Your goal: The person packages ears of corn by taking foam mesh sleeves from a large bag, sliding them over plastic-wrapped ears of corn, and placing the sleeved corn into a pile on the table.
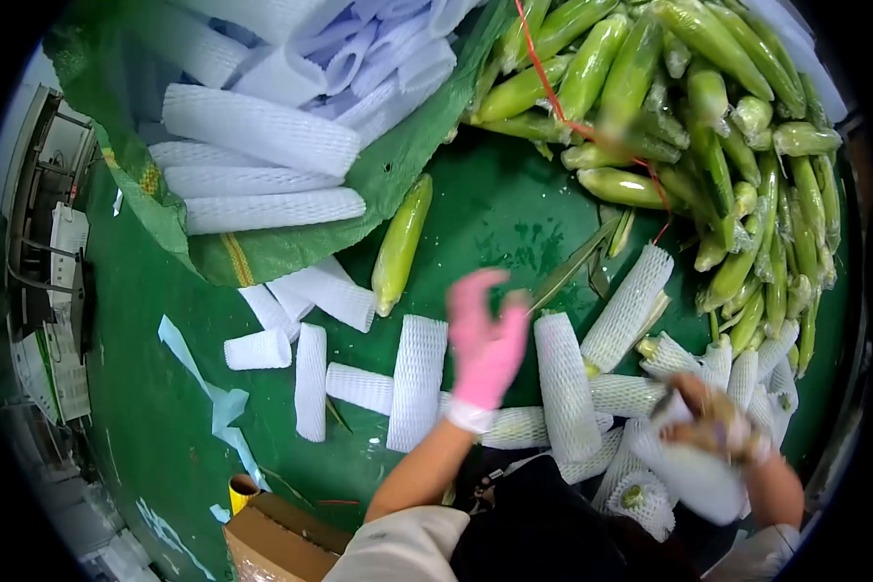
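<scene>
My left hand [485,335], in a pink glove, is over the green table with its fingers spread and nothing in them. Just left of it stands a white foam net sleeve [418,383], and to its right lies a net-sleeved ear of corn [566,388]. My right hand [720,419] is smeared by motion at the lower right. Its fingers appear closed around a blurred white foam net sleeve [700,480]; whether corn is inside cannot be made out. Beneath and around it lie several sleeved ears of corn [629,396]. One film-wrapped ear of corn [403,244] lies apart, near the sack.
A green woven sack [262,254] spills white foam sleeves [262,128] at the upper left. Film-wrapped corn [708,145] is heaped at the upper right, with red string [550,92] across it. Blue tape [225,407] and a cardboard box [281,543] are at the lower left.
</scene>
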The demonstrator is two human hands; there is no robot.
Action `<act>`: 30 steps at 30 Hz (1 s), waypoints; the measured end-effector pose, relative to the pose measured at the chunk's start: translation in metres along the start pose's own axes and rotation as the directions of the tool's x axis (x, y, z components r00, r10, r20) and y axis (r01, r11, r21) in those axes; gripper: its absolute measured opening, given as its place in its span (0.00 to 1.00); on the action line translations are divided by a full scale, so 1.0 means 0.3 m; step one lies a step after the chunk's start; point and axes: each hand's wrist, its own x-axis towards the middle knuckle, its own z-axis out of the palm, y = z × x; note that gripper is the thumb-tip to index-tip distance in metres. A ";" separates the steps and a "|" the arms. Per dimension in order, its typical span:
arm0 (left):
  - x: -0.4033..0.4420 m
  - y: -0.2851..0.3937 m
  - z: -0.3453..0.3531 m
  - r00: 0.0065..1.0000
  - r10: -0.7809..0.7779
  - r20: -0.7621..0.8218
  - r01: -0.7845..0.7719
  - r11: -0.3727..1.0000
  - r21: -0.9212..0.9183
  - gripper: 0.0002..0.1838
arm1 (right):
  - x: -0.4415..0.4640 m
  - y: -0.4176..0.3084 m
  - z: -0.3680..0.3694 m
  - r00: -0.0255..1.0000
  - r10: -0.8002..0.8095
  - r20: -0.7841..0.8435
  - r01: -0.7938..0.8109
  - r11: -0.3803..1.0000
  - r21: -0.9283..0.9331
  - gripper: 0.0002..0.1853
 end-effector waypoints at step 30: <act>0.298 -0.265 -0.264 0.935 -0.353 0.022 0.223 0.539 -0.812 0.16 | 1.265 -0.269 0.566 0.799 -0.333 -0.500 0.399 -0.328 0.856 0.04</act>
